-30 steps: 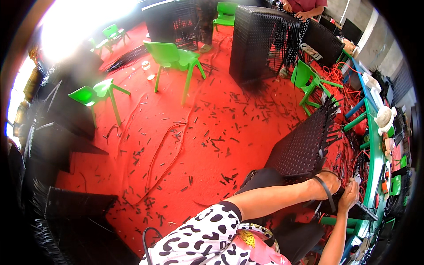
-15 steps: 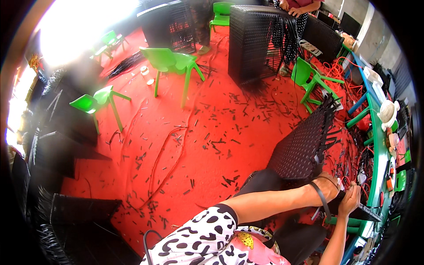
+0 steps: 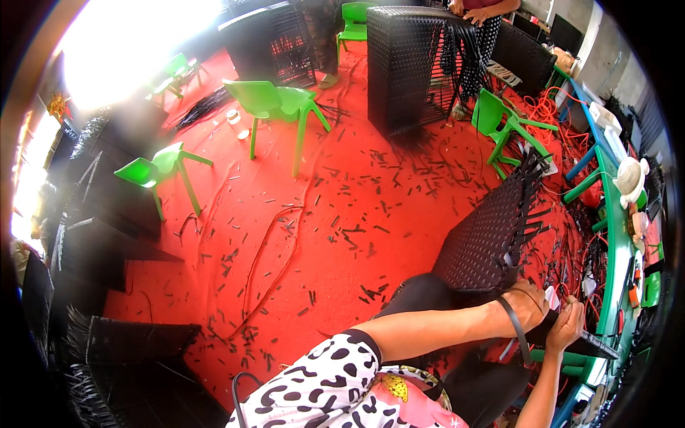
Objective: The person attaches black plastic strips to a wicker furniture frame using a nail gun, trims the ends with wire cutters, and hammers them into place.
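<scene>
The person's left hand (image 3: 526, 303) and right hand (image 3: 567, 324) work close together, a dark strip (image 3: 520, 333) hanging across the left wrist; what either grip holds cannot be told. Just beyond the left hand, the black woven panel (image 3: 479, 250) stands slanted. Farther off, a green chair (image 3: 282, 103) stands on red floor (image 3: 335, 282).

Woven panel (image 3: 479, 242) (plastic-looking), faintly glossy
</scene>
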`<state>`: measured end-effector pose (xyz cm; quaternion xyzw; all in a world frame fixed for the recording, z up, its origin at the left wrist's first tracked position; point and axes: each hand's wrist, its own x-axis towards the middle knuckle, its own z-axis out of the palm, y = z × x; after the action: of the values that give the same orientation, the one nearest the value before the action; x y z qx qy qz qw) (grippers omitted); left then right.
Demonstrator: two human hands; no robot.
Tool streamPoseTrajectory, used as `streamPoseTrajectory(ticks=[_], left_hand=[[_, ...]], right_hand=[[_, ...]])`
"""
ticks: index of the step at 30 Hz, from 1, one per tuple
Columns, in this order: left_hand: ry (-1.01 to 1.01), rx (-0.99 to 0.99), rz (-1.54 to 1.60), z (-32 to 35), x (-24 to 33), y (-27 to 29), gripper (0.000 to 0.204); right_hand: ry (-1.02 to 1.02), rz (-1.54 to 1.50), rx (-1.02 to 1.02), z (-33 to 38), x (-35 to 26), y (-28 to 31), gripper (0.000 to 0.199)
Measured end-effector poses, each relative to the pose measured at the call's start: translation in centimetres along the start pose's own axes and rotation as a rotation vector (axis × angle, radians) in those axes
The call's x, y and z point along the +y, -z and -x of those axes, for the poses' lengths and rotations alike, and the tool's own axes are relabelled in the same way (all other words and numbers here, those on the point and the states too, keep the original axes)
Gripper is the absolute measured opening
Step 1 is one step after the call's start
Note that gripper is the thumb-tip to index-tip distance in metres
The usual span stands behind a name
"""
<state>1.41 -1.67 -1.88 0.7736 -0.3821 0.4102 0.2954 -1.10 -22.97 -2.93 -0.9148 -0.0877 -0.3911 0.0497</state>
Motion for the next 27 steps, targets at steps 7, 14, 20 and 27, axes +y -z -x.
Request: streamPoseTrajectory(ticks=[7, 14, 20, 27], left_hand=[[-0.026, -0.051, -0.009, -0.3, -0.3, -0.2, 0.009], [-0.001, -0.078, 0.076, -0.2, -0.7, -0.8, 0.008], [0.018, -0.109, 0.163, 0.2, -0.5, -1.3, 0.008], [0.000, -0.132, 0.127, 0.4, 0.0, -0.8, 0.008]], right_hand=[[0.006, -0.020, 0.010, -0.3, 0.2, -0.1, 0.020], [-0.018, 0.021, -0.011, -0.5, 0.2, -0.6, 0.020], [0.007, 0.037, 0.030, -0.3, 0.0, -0.4, 0.022], [-0.015, 0.049, -0.018, 0.0, -0.4, 0.2, 0.023]])
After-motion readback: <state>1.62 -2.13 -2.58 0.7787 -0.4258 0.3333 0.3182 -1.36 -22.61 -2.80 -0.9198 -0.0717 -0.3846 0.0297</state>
